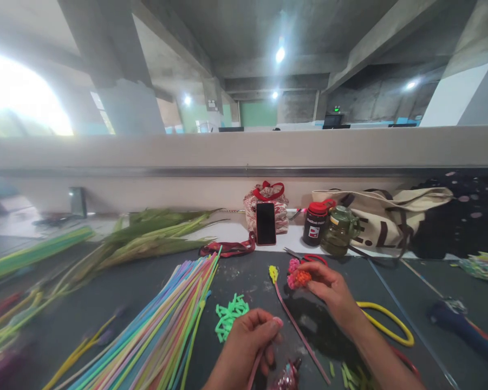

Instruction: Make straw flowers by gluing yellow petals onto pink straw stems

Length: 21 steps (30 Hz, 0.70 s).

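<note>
Left hand: lower middle of the frame, thumb and forefinger pinched narrow on a small pink piece; a pink stem shows below the palm.
Right hand: right of centre, fingertips closed on an orange bunch, with a pink bunch right beside it.
Pinch on the pink piece: best kept close to its end, I judge, with the other fingers curled round the stem so it cannot twist.
Grip on the orange bunch: a light touch should serve; it looks soft and knobbly, and a hard squeeze could flatten it.
Yellow-tipped stem: lies on the dark worktop between the two hands; lifting the wrists a little would spare it a knock.
Scissors: just beyond the right hand, blades toward the upper left; worth minding when that hand reaches forward.
Green pieces: near the left hand, loose enough to be brushed aside by a sleeve or knuckle.
Hidden: most of what the left palm encloses; whether the pink bunch is joined to the orange one cannot be told.
Cut off: a dark red glossy thing at the bottom edge, and the near end of the bundle of coloured stems.
Hard to make out: the blurred things at far left.
</note>
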Tool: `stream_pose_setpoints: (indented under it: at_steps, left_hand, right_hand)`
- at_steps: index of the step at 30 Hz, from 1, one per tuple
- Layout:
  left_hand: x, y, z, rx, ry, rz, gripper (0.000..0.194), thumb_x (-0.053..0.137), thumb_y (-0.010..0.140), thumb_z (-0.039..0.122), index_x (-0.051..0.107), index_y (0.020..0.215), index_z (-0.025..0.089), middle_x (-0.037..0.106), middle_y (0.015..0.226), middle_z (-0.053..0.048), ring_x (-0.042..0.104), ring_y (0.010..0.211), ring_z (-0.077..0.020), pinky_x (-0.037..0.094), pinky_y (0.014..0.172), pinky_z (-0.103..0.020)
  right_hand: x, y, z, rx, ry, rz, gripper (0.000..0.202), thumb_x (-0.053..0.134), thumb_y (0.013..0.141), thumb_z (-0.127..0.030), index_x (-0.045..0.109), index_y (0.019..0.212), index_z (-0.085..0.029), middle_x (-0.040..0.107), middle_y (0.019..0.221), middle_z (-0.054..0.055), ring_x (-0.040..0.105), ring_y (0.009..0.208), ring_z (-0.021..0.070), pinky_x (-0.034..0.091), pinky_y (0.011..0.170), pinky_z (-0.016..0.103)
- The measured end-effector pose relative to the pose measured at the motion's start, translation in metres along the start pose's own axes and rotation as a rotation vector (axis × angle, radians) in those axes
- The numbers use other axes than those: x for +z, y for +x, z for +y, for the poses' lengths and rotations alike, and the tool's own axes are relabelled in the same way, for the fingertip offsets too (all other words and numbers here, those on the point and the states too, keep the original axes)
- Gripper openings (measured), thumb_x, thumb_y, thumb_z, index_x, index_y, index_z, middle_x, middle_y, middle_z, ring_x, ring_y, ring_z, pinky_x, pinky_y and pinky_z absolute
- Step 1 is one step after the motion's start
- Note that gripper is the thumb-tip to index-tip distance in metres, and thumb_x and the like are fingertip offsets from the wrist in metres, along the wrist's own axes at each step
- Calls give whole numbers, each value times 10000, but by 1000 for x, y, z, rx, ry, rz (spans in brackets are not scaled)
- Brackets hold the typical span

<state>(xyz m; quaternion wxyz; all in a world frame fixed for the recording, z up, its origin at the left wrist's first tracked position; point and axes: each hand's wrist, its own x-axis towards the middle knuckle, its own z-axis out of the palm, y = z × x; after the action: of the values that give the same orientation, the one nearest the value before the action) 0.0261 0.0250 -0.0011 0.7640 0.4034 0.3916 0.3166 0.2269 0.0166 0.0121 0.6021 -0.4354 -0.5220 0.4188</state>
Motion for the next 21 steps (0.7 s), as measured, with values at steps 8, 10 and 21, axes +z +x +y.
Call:
stream_pose_setpoints:
  at_steps: [8, 10, 21]
  left_hand:
    - [0, 1, -1, -9, -3, 20, 318, 735, 575, 382, 535, 646, 145, 612, 525, 15, 409, 287, -26, 247, 280, -123]
    - [0, 0, 0, -14, -3, 23, 325, 739, 568, 386, 533, 646, 146, 614, 525, 15, 403, 282, -24, 245, 280, -124]
    - [1, 0, 0, -13, 22, 19, 344, 742, 561, 405, 525, 640, 151, 617, 523, 15, 403, 278, -27, 242, 280, -133]
  right_hand:
    - [-8, 3, 9, 1, 60, 70, 233, 625, 724, -234, 676, 950, -206, 696, 866, 34, 636, 744, 204, 506, 674, 332]
    - [-8, 2, 8, 11, 76, 77, 224, 624, 729, -244, 680, 941, -196, 695, 854, 39, 632, 732, 198, 505, 657, 317]
    - [-7, 2, -2, 82, 159, 138, 265, 656, 698, -228, 688, 959, -193, 706, 756, 24, 608, 621, 167, 477, 629, 303]
